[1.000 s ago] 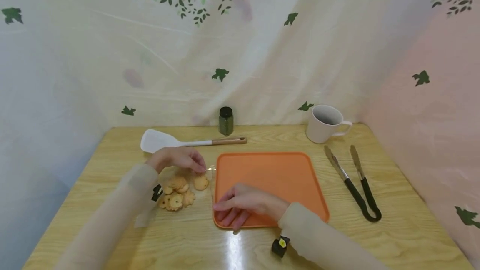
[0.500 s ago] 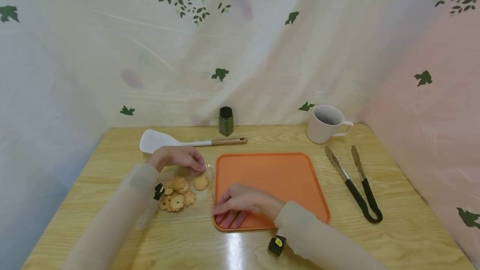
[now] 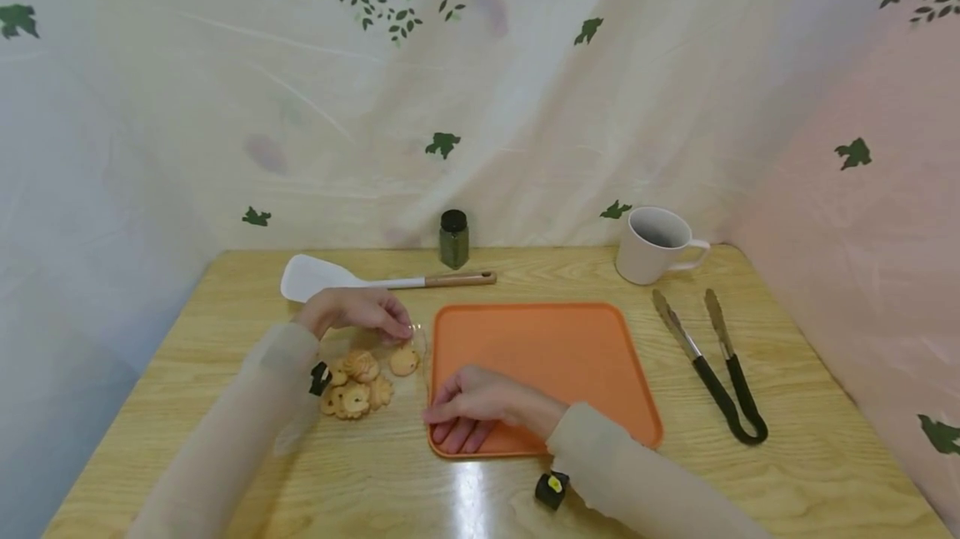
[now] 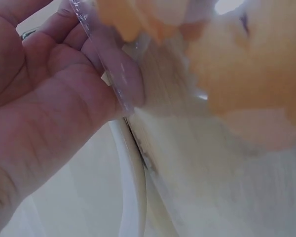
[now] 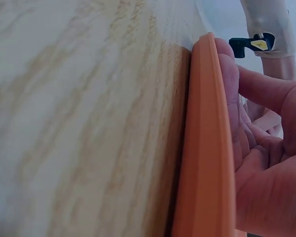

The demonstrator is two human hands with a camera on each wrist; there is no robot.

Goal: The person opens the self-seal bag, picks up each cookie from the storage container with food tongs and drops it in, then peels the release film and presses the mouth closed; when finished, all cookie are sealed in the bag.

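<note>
Several golden cookies point(image 3: 356, 397) lie in a clear plastic bag point(image 3: 416, 389) left of the orange tray point(image 3: 540, 356). My left hand point(image 3: 363, 311) pinches the bag's far right corner between thumb and fingers. In the left wrist view the bag's seam point(image 4: 108, 64) crosses my left hand point(image 4: 49, 94), with cookies point(image 4: 251, 64) beside it. My right hand point(image 3: 483, 406) is over the tray's near left corner, thumb and index finger together at the bag's near right edge. The right wrist view has my right hand point(image 5: 266, 148) behind the tray rim point(image 5: 204, 148); the bag's corner is barely visible there.
Behind the bag lies a white spatula point(image 3: 318, 276) with a wooden handle. A dark-capped green jar point(image 3: 454, 241) stands at the back. A white mug point(image 3: 651, 247) is at back right, with black-handled tongs point(image 3: 720, 381) right of the tray.
The bag's far right corner has shifted slightly at my left fingertips, and its glint has moved left. My right hand has moved very slightly left. Both hands otherwise keep their places.
</note>
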